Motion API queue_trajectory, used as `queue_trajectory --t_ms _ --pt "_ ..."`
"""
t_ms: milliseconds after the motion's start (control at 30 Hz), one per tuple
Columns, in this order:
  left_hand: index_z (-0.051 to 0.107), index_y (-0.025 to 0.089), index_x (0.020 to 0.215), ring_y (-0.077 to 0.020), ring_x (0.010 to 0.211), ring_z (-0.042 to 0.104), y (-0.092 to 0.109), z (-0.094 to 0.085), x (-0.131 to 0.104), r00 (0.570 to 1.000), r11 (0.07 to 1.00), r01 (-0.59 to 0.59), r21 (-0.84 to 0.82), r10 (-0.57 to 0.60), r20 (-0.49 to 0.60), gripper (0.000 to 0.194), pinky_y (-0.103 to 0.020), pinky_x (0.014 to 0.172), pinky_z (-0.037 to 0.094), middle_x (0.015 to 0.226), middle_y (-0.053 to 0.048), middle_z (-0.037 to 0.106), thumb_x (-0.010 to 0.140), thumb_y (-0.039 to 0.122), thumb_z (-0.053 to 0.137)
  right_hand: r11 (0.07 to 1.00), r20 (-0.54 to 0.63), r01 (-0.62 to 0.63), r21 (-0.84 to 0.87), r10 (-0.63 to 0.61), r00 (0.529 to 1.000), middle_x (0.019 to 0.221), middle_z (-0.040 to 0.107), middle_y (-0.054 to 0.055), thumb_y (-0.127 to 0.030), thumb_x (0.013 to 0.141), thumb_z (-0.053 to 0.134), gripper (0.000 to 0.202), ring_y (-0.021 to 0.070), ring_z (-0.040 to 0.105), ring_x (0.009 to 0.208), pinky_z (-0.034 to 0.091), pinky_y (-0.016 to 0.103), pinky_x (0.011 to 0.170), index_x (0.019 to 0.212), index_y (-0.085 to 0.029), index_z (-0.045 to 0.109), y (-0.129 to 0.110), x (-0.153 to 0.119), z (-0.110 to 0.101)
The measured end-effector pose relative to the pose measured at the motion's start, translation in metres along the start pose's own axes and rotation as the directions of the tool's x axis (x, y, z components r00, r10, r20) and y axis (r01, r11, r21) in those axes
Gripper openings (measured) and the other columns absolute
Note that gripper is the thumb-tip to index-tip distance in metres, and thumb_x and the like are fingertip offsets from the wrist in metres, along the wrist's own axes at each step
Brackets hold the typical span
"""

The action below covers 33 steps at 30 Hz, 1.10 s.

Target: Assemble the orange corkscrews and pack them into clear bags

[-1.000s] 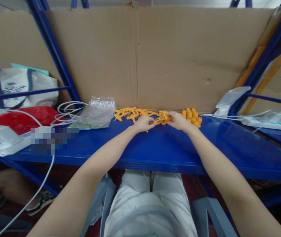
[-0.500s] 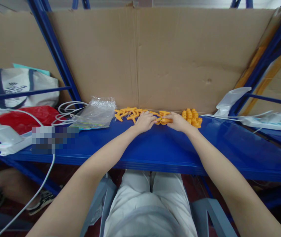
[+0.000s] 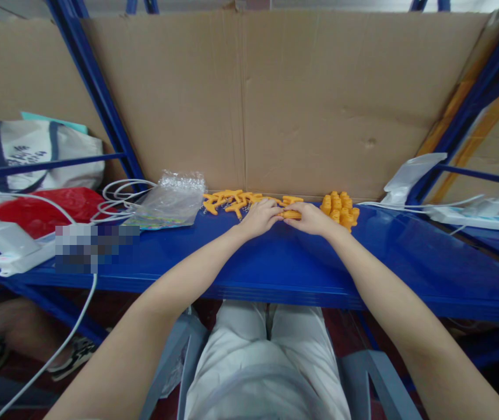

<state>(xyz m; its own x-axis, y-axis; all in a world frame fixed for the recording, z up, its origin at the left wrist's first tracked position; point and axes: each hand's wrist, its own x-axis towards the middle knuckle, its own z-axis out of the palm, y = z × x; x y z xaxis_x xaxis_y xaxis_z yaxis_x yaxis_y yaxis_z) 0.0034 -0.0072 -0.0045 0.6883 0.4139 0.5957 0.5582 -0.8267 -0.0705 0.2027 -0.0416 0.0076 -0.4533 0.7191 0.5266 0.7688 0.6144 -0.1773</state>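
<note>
An orange plastic piece lies between my two hands, low over the blue shelf; the fingers cover much of it. My right hand is closed around its right part. The closed fingertips of my left hand meet its left end, and any smaller part there is hidden. Behind and left of the left hand lie several loose T-shaped orange pieces, with small shiny bits among them. Another orange piece rests just beyond the fingers. Beside my right wrist, several chunky orange pieces stand grouped together.
The blue shelf backs onto a cardboard panel. At left are a clear plastic bag, white cables, a red bag and a power strip. Another power strip lies right. A person's leg shows lower left.
The held orange piece has turned and is now more covered by my fingers. My right hand has shifted slightly left, closer to the left hand.
</note>
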Motion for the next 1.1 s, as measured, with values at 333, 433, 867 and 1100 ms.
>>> queue_trajectory --t_ms 333,433,867,1100 --pt "0.070 0.019 0.104 -0.0250 0.114 0.059 -0.011 0.003 0.001 0.977 0.993 -0.054 -0.104 0.032 -0.211 0.018 -0.045 0.100 0.048 0.120 -0.011 0.062 0.089 0.023 0.060 0.998 -0.034 -0.066 0.017 0.067 0.997 0.112 0.073 0.011 -0.027 0.086 0.064 0.028 0.0261 0.070 0.104 0.054 0.040 0.093 0.112 -0.018 0.072 -0.005 0.001 0.000" --pt "0.069 0.020 0.104 -0.0257 0.127 0.054 -0.014 0.005 0.002 0.969 0.989 -0.058 -0.134 0.023 -0.245 0.020 -0.049 0.107 0.044 0.133 -0.013 0.058 0.089 0.017 0.056 0.997 -0.050 -0.076 0.030 0.078 0.996 0.114 0.073 0.011 -0.027 0.087 0.063 0.030 0.0266 0.069 0.106 0.054 0.041 0.093 0.114 -0.018 0.072 -0.004 0.001 0.001" --pt "0.071 0.017 0.106 -0.0302 0.132 0.054 -0.020 0.015 0.003 0.947 0.940 0.232 -0.250 -0.277 -0.162 0.027 -0.052 0.108 0.044 0.134 -0.016 0.062 0.080 0.020 0.073 0.999 -0.022 -0.050 0.021 0.050 0.998 0.109 0.075 0.008 -0.023 0.087 0.061 0.026 0.0261 0.070 0.104 0.053 0.042 0.095 0.108 -0.022 0.075 -0.007 0.001 -0.006" --pt "0.067 0.015 0.120 -0.0201 0.079 0.073 -0.007 0.005 0.003 0.911 0.841 0.375 -0.391 -0.412 -0.013 0.038 -0.038 0.077 0.060 0.106 -0.010 0.075 0.085 0.029 0.069 0.998 -0.041 -0.054 0.034 0.055 0.998 0.108 0.075 0.007 -0.024 0.087 0.061 0.024 0.0258 0.070 0.103 0.053 0.040 0.094 0.107 -0.023 0.075 -0.009 0.000 -0.009"
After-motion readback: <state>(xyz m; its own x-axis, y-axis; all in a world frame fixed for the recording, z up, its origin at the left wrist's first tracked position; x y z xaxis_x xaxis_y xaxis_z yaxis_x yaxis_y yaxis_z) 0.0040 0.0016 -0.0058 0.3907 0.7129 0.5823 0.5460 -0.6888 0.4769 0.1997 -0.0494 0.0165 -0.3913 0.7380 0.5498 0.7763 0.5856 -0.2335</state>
